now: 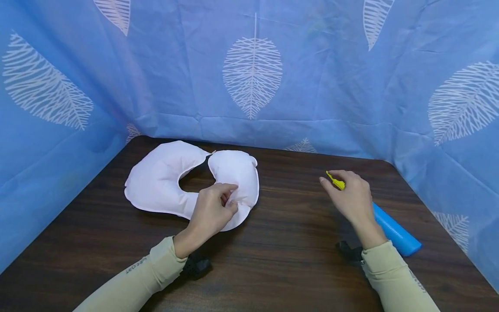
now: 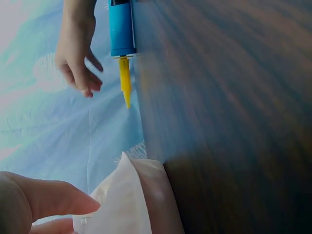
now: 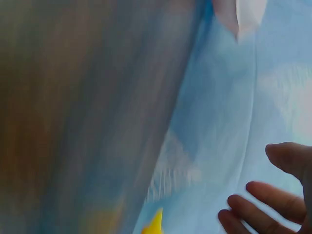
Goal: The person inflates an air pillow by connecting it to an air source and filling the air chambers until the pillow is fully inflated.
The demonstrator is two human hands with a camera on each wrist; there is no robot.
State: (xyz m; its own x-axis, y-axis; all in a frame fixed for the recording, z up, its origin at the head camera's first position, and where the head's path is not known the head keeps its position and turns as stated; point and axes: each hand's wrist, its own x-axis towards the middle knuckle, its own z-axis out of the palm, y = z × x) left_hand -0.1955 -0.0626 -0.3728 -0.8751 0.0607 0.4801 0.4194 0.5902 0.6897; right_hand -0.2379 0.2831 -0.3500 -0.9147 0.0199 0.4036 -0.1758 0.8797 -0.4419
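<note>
A white inflated U-shaped neck pillow (image 1: 156,177) lies at the left of the dark table. My left hand (image 1: 212,206) is over its near right part. In the left wrist view the thumb (image 2: 73,200) meets the pillow's white fabric (image 2: 122,204); whether the fingers pinch it I cannot tell. On the right, a blue hand pump (image 1: 397,232) with a yellow tapered nozzle (image 2: 125,80) lies on the table. My right hand (image 1: 352,195) hovers above it, fingers relaxed and apart, holding nothing. In the head view that hand partly hides the pump.
A dark wood-grain table (image 1: 292,260) fills the foreground. Blue cloth (image 1: 331,86) with white leaf prints hangs behind it and on both sides. Black wrist cameras (image 1: 196,266) sit under both wrists.
</note>
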